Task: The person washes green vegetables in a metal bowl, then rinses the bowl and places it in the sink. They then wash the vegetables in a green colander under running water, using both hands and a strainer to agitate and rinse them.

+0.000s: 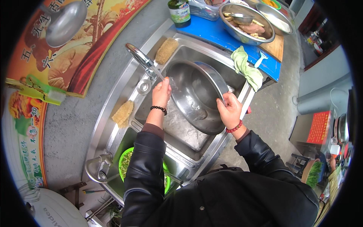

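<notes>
A large stainless steel basin (208,85) is tilted on its side over the sink bowl (181,124). My left hand (161,92) grips its left rim, the fingers partly hidden. Across from it, my right hand (230,109) holds the right rim with the thumb on the near side. From the chrome faucet (141,58) a stream of water runs down beside my left fingertips into the basin. A little water lies in the basin's lower part.
Two loofah-like scrubbers (166,51) (123,113) lie on the sink ledge. A green cloth (247,68) drapes over the sink's right edge. Beyond stand a bowl of peeled roots (246,27), a peeler (261,59) and a green bottle (179,14). A green basket (122,161) occupies the nearer sink bowl.
</notes>
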`<state>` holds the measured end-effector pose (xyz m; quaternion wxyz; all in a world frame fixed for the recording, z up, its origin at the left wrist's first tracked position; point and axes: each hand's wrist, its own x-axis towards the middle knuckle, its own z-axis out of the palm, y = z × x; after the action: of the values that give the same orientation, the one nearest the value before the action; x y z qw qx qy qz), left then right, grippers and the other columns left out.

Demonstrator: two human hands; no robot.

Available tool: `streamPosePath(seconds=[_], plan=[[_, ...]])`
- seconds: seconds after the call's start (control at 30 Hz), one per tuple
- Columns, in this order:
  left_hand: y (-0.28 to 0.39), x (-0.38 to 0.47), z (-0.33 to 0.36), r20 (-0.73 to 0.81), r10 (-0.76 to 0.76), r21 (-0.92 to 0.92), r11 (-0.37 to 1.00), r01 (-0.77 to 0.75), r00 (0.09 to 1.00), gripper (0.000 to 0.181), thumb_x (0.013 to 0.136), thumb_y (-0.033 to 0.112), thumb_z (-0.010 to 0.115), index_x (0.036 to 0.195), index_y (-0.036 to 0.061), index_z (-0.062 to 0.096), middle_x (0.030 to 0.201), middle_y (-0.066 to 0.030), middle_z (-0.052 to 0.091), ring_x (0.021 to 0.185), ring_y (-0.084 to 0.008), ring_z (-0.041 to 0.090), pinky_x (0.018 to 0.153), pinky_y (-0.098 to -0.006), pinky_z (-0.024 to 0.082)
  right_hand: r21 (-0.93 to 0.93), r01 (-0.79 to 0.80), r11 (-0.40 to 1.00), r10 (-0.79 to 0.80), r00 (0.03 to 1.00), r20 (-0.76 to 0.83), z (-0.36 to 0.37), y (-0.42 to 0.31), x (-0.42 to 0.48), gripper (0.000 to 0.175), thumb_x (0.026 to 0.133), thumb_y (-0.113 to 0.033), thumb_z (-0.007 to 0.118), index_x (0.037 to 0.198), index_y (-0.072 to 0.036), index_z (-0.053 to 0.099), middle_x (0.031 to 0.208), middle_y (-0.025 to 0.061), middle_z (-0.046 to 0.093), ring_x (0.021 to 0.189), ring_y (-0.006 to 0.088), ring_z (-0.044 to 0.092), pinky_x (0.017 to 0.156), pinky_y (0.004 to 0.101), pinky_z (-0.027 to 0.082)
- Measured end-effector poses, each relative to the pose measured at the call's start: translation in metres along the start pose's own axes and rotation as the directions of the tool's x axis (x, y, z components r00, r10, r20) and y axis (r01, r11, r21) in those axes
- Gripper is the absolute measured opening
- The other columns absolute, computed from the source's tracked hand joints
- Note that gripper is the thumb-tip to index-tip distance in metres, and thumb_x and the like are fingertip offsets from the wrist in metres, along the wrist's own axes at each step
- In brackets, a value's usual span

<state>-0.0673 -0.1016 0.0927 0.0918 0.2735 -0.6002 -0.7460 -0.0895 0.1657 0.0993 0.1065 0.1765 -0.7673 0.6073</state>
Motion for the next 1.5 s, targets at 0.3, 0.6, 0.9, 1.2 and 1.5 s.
streamPosePath(seconds=[0.3,0.6,0.9,1.2,1.5], plan=[[-0.003,-0.032,-0.012,0.031,-0.125,-0.399,0.908,0.127,0.992,0.022,0.098,0.031,0.049,0.093,0.0108,0.054,0.065,0.0058,0.038,0.053,-0.0050,0.032,0.046,-0.0198,0.027,0.304,-0.403,0.863,0.407,0.912,0.054,0.041,0.116,0.008,0.018,0.077,0.003,0.065,0.079,-0.007,0.051,0.065,-0.0071,0.045,0.055,0.0019,0.038,0.050,0.0190,0.032],[-0.006,-0.041,-0.014,0.066,-0.117,-0.288,0.948,0.131,0.991,0.037,0.097,0.043,0.047,0.074,0.0140,0.043,0.060,0.0049,0.034,0.048,-0.0061,0.026,0.043,-0.0207,0.022,-0.438,-0.340,0.832,0.419,0.903,0.095,0.033,0.169,0.034,0.025,0.074,-0.011,0.070,0.096,-0.005,0.061,0.090,0.0076,0.058,0.080,0.0191,0.056,0.074,0.0312,0.046],[-0.014,-0.032,0.002,0.054,-0.134,-0.215,0.966,0.143,0.989,0.041,0.097,0.047,0.044,0.071,0.0148,0.041,0.058,0.0055,0.033,0.046,-0.0060,0.027,0.042,-0.0225,0.021,0.511,-0.630,0.585,0.186,0.718,0.671,0.142,0.015,0.027,0.032,0.093,-0.017,0.058,0.120,-0.001,0.058,0.109,0.0069,0.064,0.099,0.0125,0.059,0.086,0.0260,0.047],[-0.038,-0.009,0.019,-0.206,-0.053,-0.091,0.995,0.035,0.977,0.036,0.098,0.035,0.048,0.104,0.0007,0.059,0.087,-0.0054,0.063,0.072,-0.0095,0.059,0.060,-0.0240,0.047,0.527,-0.726,0.442,0.462,0.688,0.560,0.178,-0.013,0.038,0.028,0.095,-0.024,0.054,0.088,0.002,0.062,0.087,0.0116,0.066,0.079,0.0157,0.062,0.074,0.0283,0.050],[-0.030,-0.006,0.025,-0.151,-0.032,-0.333,0.943,-0.020,0.988,0.044,0.095,0.042,0.053,0.106,0.0003,0.059,0.095,-0.0046,0.062,0.085,-0.0120,0.059,0.075,-0.0258,0.048,0.637,-0.647,0.418,0.284,0.760,0.585,0.174,0.000,0.031,0.025,0.092,-0.010,0.053,0.114,0.002,0.057,0.108,0.0105,0.065,0.101,0.0180,0.060,0.090,0.0287,0.046]])
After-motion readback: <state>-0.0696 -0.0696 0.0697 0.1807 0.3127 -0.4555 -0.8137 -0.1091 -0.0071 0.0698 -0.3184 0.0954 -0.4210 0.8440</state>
